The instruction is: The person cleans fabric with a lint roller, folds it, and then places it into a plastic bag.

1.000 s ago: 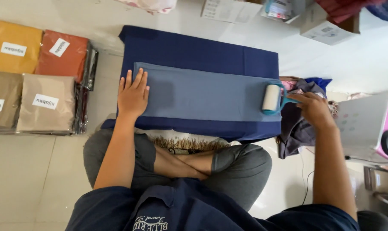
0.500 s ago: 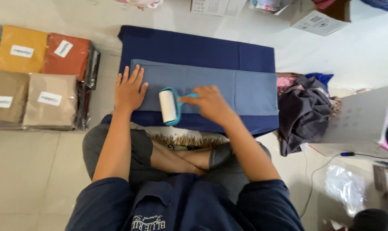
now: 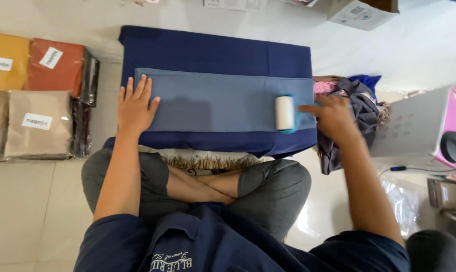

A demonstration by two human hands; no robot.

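On the dark blue surface [image 3: 213, 53] lies a folded grey-blue cloth [image 3: 218, 106]. The left hand [image 3: 135, 107] presses flat on its left end, fingers spread, gripping nothing. The right hand [image 3: 333, 117] has its fingers closed around the handle of a lint roller [image 3: 285, 113] (white roll, teal frame) near the cloth's right end.

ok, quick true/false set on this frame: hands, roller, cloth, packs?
1. The right hand holds the lint roller. True.
2. The roller is at the left end of the grey-blue cloth. False: it is near the right end.
3. The left hand lies flat on the cloth. True.
4. The wrapped packs sit on the person's right. False: they are on the left.
5. The cloth lies on bare floor. False: it lies on a navy cloth.
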